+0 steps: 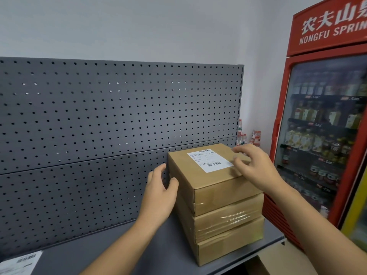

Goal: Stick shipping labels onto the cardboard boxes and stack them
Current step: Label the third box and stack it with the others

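Note:
Three brown cardboard boxes stand stacked on the grey shelf at its right end. The top box carries a white shipping label on its lid. The middle box and bottom box show clear tape on their fronts. My left hand rests flat against the left side of the top box, fingers apart. Over the top box's right rear corner, my right hand spreads its fingers, fingertips touching the lid beside the label. Neither hand grips anything.
A grey pegboard panel backs the shelf. A loose label sheet lies at the shelf's front left corner. A red drinks fridge stands close on the right. Small bottles sit behind the stack.

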